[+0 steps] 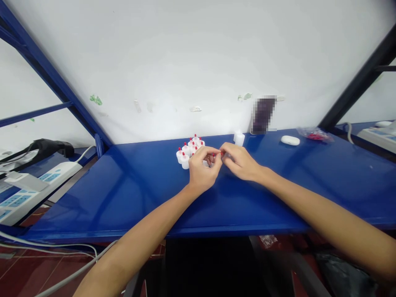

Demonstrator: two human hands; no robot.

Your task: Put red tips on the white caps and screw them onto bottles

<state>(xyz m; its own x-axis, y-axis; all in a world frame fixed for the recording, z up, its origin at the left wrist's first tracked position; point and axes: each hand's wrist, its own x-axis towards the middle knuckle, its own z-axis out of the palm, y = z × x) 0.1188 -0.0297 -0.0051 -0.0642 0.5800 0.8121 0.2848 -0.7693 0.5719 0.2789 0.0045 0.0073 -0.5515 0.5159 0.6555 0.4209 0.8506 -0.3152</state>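
My left hand (204,166) and my right hand (239,160) meet above the blue table, fingertips together in a pinch. A small red cap (222,153) shows between the fingertips; how each hand shares the hold is partly hidden. Just left of and behind my left hand stands a cluster of several small white bottles (185,162) with red tips, packed close together. My fingers cover part of that cluster. Behind my right hand, near the wall, stand white bottles (239,140) on which no red tip shows.
The blue table (139,198) runs along a white wall. A pixelated phone-like object (263,114) leans on the wall. To its right lie a white rounded case (290,140) and a clear bag with red pieces (316,135). Power strips (40,185) and cables lie at the left.
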